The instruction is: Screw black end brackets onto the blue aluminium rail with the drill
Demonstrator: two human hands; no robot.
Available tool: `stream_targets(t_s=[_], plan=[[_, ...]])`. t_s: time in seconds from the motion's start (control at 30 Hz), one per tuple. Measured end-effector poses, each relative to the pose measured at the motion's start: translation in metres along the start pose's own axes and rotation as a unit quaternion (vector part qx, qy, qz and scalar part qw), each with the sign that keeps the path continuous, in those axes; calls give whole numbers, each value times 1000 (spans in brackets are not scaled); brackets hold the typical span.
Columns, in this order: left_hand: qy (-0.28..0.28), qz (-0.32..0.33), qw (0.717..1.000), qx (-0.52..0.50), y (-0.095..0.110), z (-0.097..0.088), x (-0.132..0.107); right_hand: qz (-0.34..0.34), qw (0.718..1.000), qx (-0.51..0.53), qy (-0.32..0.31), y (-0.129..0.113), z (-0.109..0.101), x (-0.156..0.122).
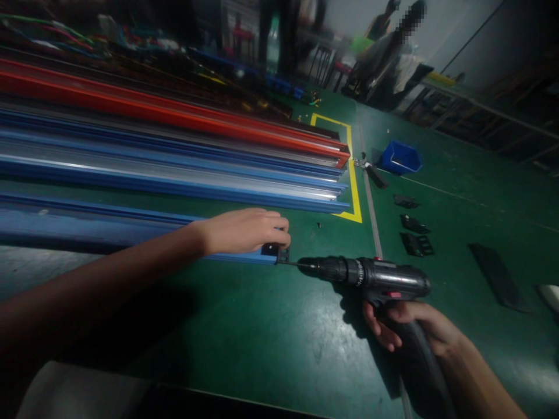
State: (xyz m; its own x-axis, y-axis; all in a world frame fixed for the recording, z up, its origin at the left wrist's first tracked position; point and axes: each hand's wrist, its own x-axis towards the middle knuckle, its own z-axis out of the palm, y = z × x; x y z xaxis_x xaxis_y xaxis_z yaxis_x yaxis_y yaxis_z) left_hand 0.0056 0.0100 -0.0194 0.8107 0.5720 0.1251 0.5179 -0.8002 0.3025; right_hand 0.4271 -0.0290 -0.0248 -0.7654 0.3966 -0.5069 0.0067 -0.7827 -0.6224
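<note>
From the left, I have a long blue metal profile lying on the green surface, near side of a parallel group of red, blue and silver profiles. At its right end, the fingers of my left hand are curled over a small black end piece. The thin bit of a black pistol-shaped power drill points left and reaches that piece. My right hand grasps the drill's handle. Farther right stands a blue plastic bin.
</note>
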Motion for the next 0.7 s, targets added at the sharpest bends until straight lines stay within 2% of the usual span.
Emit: stream_targets(t_s=[0.33, 0.5, 0.7], plan=[[-25, -7, 1000, 6, 2, -4, 1, -14, 1000, -1, -5, 1, 1, 0], [-23, -10, 1000, 3, 3, -4, 1, -7, 1000, -1, 4, 0, 2, 1], [-18, -4, 1000, -5, 1, -2, 1, -16, 1000, 0, -13, 3, -2, -1]])
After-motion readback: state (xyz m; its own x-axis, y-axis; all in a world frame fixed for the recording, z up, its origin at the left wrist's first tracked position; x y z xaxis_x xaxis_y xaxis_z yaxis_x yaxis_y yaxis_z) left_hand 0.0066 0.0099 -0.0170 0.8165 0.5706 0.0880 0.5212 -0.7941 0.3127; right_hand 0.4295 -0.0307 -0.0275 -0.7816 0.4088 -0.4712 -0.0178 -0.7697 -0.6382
